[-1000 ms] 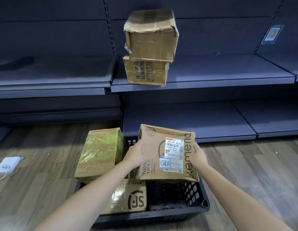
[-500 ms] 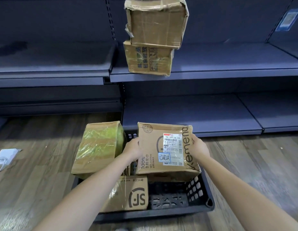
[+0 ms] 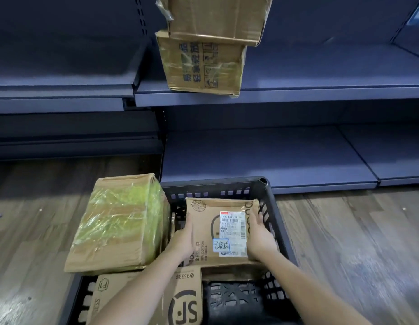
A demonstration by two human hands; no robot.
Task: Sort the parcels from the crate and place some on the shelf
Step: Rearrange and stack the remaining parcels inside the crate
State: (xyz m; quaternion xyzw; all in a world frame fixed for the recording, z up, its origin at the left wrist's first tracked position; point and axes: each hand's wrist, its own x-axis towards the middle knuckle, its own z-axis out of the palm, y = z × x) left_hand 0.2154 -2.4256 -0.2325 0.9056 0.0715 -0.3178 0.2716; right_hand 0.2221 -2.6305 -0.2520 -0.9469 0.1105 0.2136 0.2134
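Head view: left hand [image 3: 184, 240] and right hand [image 3: 259, 235] flank the labelled carton [image 3: 218, 231] in the black crate [image 3: 269, 207] — fingers nearly straight, clasping its sides — best lifted level.

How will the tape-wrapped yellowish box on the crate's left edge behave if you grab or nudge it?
The tape-wrapped box looks glossy with film, so probably slippery to bare fingers. It lies tilted, partly over the crate rim, so a push may tip or slide it. Its crumpled corners suggest softish cardboard that gives somewhat.
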